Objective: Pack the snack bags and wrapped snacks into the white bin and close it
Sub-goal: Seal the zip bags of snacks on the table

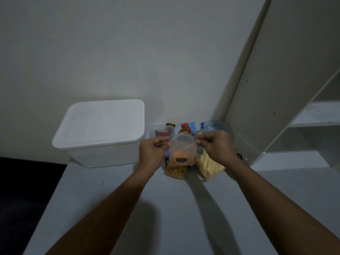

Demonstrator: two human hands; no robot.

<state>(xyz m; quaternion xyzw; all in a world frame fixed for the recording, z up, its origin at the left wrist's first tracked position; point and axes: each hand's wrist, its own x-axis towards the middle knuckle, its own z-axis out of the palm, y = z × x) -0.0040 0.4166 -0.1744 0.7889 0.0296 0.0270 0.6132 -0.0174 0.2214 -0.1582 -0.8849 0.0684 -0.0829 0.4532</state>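
Observation:
A clear snack bag [182,153] with orange contents and a dark oval label hangs above the table. My left hand [152,151] pinches its top left corner and my right hand [217,146] pinches its top right corner. The white bin [103,144] stands to the left against the wall with its lid [101,122] on. Below the held bag lie a bag of yellow puffs [175,173] and a bag of pale sticks [209,167]. Several small wrapped snacks [189,127] in red, blue and brown sit behind, in a clear tray [228,131].
The grey table [165,208] runs toward me, its left edge dropping into darkness. A white wall stands behind. A white shelf unit [303,115] rises at the right, close to the clear tray.

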